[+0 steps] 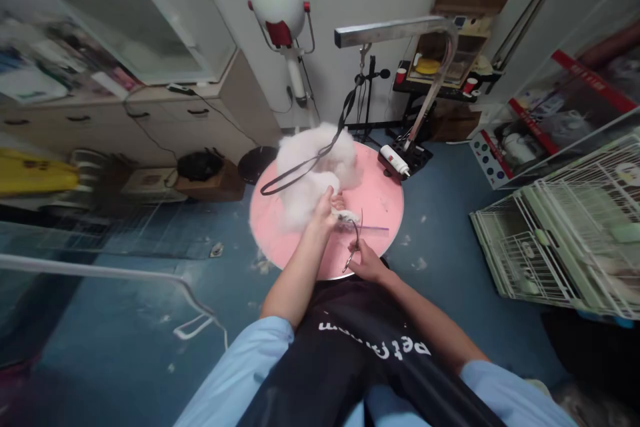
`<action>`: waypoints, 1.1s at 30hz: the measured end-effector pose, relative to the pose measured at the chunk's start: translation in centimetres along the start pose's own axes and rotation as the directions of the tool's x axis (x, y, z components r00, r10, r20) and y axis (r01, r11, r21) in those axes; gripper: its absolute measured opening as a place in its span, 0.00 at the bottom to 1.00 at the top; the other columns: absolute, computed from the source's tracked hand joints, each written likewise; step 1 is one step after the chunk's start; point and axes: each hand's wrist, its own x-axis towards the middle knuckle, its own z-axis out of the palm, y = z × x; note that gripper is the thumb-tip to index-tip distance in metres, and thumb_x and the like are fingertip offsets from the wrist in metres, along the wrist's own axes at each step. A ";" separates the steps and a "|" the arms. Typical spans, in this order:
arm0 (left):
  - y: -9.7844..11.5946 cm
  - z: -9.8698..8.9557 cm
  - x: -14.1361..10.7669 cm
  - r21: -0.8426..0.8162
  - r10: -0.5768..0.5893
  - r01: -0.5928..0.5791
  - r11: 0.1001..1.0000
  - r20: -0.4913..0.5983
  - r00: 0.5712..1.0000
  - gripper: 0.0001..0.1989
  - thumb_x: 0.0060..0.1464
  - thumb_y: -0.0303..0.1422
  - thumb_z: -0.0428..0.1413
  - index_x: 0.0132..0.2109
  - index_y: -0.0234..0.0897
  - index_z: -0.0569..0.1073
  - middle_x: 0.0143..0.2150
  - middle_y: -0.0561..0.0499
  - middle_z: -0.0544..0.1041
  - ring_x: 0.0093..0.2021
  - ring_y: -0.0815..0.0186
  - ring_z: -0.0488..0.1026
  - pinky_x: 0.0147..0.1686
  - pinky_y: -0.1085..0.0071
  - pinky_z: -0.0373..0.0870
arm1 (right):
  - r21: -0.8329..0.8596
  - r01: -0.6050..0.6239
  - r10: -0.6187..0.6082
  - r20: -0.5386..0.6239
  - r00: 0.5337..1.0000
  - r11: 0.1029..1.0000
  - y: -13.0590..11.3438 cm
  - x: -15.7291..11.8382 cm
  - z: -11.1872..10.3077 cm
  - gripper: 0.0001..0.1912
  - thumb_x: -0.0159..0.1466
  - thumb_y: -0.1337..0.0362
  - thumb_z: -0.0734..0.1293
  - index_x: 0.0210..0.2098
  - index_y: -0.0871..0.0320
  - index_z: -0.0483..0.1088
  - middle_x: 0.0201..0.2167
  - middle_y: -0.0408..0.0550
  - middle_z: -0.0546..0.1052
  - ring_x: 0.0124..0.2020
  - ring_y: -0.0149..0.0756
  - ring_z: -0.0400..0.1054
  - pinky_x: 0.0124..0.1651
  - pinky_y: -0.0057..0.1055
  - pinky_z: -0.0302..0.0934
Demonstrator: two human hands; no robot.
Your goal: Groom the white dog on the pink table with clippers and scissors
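Observation:
A fluffy white dog [313, 160] is on the round pink grooming table [380, 197]. My left hand [327, 210] is closed around one of its legs, with the white paw [347, 215] showing past my fingers. My right hand [367, 261] grips the handles of curved grooming scissors [355, 243], whose blades point up beside the paw. A purple comb [375, 231] lies on the table just beyond the scissors. Over the dog's back hangs a dark loop leash [310, 167]. Its head is hard to make out in the fur.
A metal grooming arm [395, 31] rises at the table's right rear and reaches over it. A white bottle [395, 160] rests in a black holder at the table edge. Wire cages [565, 233] stand right, a white dryer [277, 0] behind, and cabinets [200, 113] left. Fur tufts dot the floor.

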 end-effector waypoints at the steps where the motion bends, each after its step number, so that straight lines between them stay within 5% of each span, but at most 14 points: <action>1: 0.1 0.0 -0.2 -0.011 -0.005 0.005 1.000 0.003 1.000 0.20 0.68 0.39 0.42 0.31 0.32 0.64 0.14 0.63 0.54 0.09 0.81 0.51 0.11 0.86 0.47 | 0.012 0.005 -0.005 0.003 1.000 1.000 0.0 0.4 -0.2 0.18 0.56 0.69 0.63 0.45 0.56 0.59 0.41 0.48 0.72 0.44 0.36 0.69 0.51 0.39 0.64; 25: -1.0 -0.2 -0.3 -0.142 -0.012 0.017 0.990 0.038 0.999 0.17 0.68 0.38 0.43 0.33 0.32 0.65 0.15 0.60 0.57 0.10 0.81 0.52 0.10 0.85 0.49 | -0.263 0.139 -0.088 0.196 0.977 0.955 -0.9 1.1 -6.6 0.19 0.55 0.75 0.60 0.46 0.58 0.62 0.40 0.50 0.73 0.41 0.38 0.67 0.45 0.33 0.62; 33: -1.2 -0.1 -0.1 -0.133 0.016 -0.013 0.991 0.026 1.000 0.17 0.68 0.38 0.43 0.34 0.33 0.66 0.16 0.60 0.56 0.11 0.79 0.51 0.09 0.84 0.48 | -0.194 0.167 -0.099 0.318 0.943 0.967 -0.1 0.9 -8.6 0.15 0.56 0.75 0.59 0.42 0.57 0.63 0.37 0.48 0.73 0.38 0.36 0.68 0.43 0.32 0.62</action>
